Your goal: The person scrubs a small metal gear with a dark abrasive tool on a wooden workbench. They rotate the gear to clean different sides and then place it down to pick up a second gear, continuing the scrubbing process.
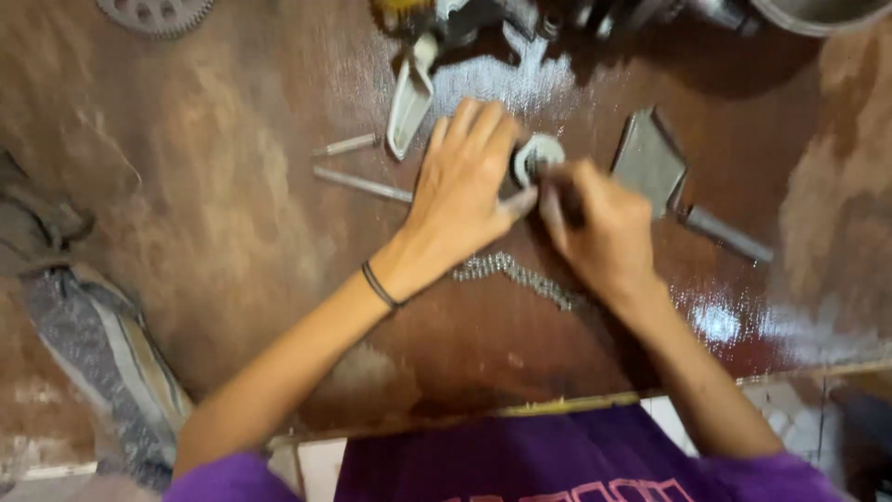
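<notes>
Fingers (469,130) of the left hand (462,195) lie spread flat and wide over the tabletop (214,186), the thumb reaching toward a small round metal ring (539,153) and touching its lower edge. Fingers of the right hand (599,223) are curled narrow around a thin dark tool (556,177) whose tip meets the ring; the blur hides exactly how they pinch it. That ring sits on the tabletop between the two hands, just above the thumbs. A short chain (520,274) lies below the hands, running under the right wrist. Left of the left hand lie a long metal rod (358,183) and a shorter pin (346,145), with a pale wedge-shaped metal piece (409,98) just above them. A flat grey blade with a handle (650,163) lies right of the right hand. A toothed gear (153,14) sits at the top left corner, and a worn shoe (102,344) is at the lower left.
</notes>
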